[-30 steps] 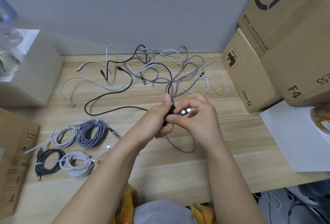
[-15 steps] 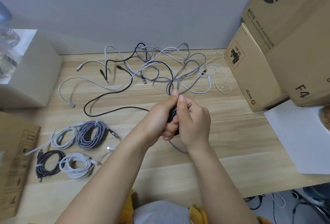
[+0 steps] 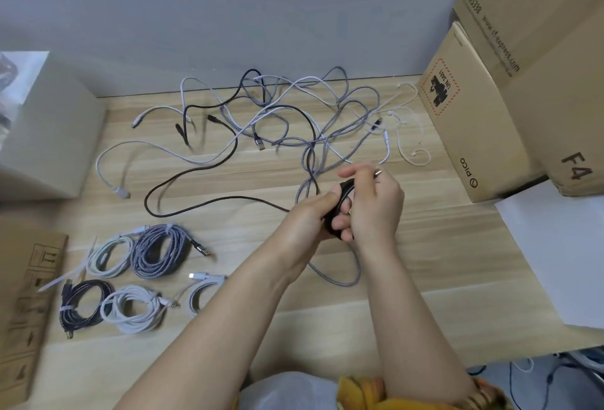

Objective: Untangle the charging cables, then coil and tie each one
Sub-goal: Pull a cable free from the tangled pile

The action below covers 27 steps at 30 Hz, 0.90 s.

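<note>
My left hand point(image 3: 305, 218) grips a small coil of black cable point(image 3: 343, 195) at the table's middle. My right hand point(image 3: 376, 203) pinches the same cable, its metal plug sticking out above my fingers. The cable's loose length point(image 3: 183, 177) trails left across the wood in a long curve. A grey braided cable point(image 3: 340, 279) loops under my wrists. Behind my hands lies a tangle of white, grey and black cables point(image 3: 287, 115). Several coiled and tied cables point(image 3: 157, 254) lie at the front left.
A wooden table point(image 3: 441, 246) carries everything. Large cardboard boxes point(image 3: 474, 122) stand at the right, a white sheet point(image 3: 555, 252) in front of them. A pale box point(image 3: 49, 135) stands at the left, a flat cardboard piece point(image 3: 23, 305) near the left edge.
Both hands have shifted right and slightly toward the wall with the black coil. The right hand turned, so the plug now points up behind its fingers.
</note>
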Tool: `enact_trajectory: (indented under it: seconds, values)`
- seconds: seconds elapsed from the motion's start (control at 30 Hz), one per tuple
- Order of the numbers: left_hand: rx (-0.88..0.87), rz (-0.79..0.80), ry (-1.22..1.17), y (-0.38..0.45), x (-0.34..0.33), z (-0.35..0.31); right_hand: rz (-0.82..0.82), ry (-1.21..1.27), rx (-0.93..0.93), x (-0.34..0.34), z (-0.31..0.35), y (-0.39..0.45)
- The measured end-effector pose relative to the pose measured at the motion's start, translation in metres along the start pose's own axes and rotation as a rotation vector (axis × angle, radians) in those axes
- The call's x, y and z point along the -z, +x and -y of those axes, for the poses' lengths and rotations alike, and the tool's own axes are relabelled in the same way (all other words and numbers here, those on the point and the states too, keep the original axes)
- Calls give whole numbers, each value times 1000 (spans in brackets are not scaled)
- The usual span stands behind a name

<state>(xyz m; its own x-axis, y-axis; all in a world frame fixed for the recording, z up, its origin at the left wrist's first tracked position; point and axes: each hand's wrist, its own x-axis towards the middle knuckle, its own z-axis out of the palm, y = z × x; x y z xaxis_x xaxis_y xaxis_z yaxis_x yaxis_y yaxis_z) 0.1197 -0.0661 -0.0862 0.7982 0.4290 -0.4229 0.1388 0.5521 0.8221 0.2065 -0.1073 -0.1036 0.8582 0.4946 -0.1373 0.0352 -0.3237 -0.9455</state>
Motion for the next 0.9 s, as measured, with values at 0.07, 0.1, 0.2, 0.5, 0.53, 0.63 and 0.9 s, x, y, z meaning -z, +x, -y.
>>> enact_trajectory:
  seconds: [0.07,0.1,0.2,0.5,0.53,0.63,0.9]
  values:
    - [-35,12,25,7,1,2,110,-66,42,1,0,10]
    - [-57,8,18,10,0,2,176,-80,57,0,-1,16]
    - [-86,-103,-21,22,2,3,376,-130,100,-2,-2,39]
    - [-155,-293,26,41,21,4,52,-565,-259,30,-69,156]
    - [-149,-295,27,43,23,4,59,-608,-294,32,-75,162]
    - [-122,-310,32,42,25,5,47,-701,-330,38,-89,159]
    - [-103,-383,59,32,31,4,-229,-648,-268,61,-116,124]
